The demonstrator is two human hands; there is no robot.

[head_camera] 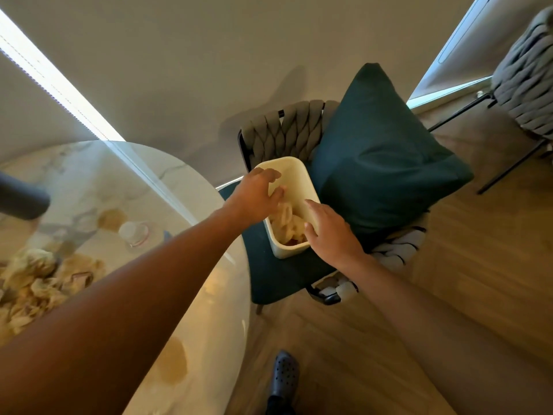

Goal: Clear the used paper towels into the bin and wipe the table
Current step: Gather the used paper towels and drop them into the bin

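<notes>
Here both hands, left hand (254,196) and right hand (329,232), hover open-fingered over the bin (294,175) (towels inside).

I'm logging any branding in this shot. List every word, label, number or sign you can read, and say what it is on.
None can be read.
bin: plain cream walls, no print visible.
plastic cup on the table: reddish rim line only, no lettering.
cushion and shoe: no visible marking.
paper towels: blurred, no text discernible.
</notes>
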